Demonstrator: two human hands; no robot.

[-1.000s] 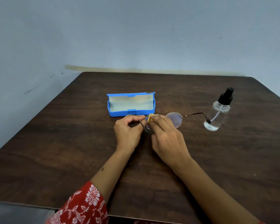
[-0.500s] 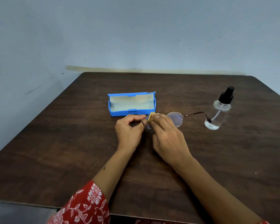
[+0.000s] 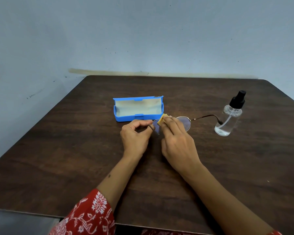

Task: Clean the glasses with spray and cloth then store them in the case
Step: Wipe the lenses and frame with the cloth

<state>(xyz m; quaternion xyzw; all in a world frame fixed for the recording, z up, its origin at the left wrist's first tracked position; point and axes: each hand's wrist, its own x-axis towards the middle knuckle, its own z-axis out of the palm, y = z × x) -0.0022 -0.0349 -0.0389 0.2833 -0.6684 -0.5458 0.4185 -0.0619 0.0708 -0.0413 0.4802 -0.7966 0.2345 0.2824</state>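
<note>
Thin metal-framed glasses [image 3: 185, 122] lie at the middle of the dark wooden table [image 3: 75, 158], one temple stretched right toward the spray bottle. My left hand [image 3: 134, 138] pinches the left end of the frame by its dark temple. My right hand [image 3: 176, 141] pinches a small yellow cloth [image 3: 160, 120] against the left lens. The blue glasses case [image 3: 137, 109] stands open just behind the hands, showing its cream lining. The clear spray bottle [image 3: 229, 117] with a black nozzle stands upright to the right.
A pale blue wall rises behind the table's far edge. The near table edge runs along the bottom, with a red patterned sleeve [image 3: 88, 216] over it.
The right hand's fingers and yellow cloth have shifted slightly over the left lens. The left hand keeps its hold on the frame. Case and bottle have not moved.
</note>
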